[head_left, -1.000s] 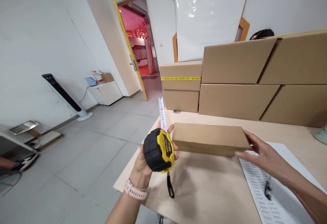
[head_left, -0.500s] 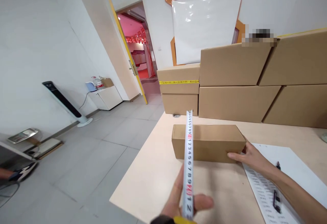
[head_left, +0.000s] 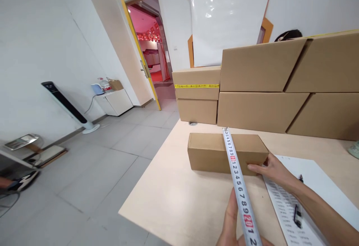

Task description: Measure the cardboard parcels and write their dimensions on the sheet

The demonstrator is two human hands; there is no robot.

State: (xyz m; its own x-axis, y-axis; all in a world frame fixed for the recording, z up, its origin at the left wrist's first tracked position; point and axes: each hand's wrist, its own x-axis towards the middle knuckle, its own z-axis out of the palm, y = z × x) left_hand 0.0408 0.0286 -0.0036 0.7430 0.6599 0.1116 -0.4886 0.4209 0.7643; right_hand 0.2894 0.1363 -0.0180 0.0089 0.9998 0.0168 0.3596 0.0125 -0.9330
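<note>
A long, narrow cardboard box [head_left: 207, 160] lies on the table [head_left: 157, 190]. Its right end is gripped by my right hand [head_left: 267, 167], thumb on the front face. My left hand [head_left: 228, 225], partly cut off by the bottom edge, holds a tape measure [head_left: 237, 180]. The extended white blade slants away from me across the box's top, its metal tip beyond the far edge. Whether the blade touches the box I cannot tell. The tape's case is out of view. Under my right forearm lies a printed sheet [head_left: 283, 205] with a black pen [head_left: 297, 216] on it.
Large cartons [head_left: 260, 107] are stacked along the table's back, with a person's head [head_left: 288, 35] partly showing behind them. A round cable hole [head_left: 193, 123] is near the left carton. To the left stand a tower fan [head_left: 66, 105], a floor scale [head_left: 50, 156] and an open door [head_left: 137, 47].
My left hand and the tape blade have swung to the right; the blade now crosses nearer the box's middle, more slanted. My right hand keeps its grip. The view has shifted slightly.
</note>
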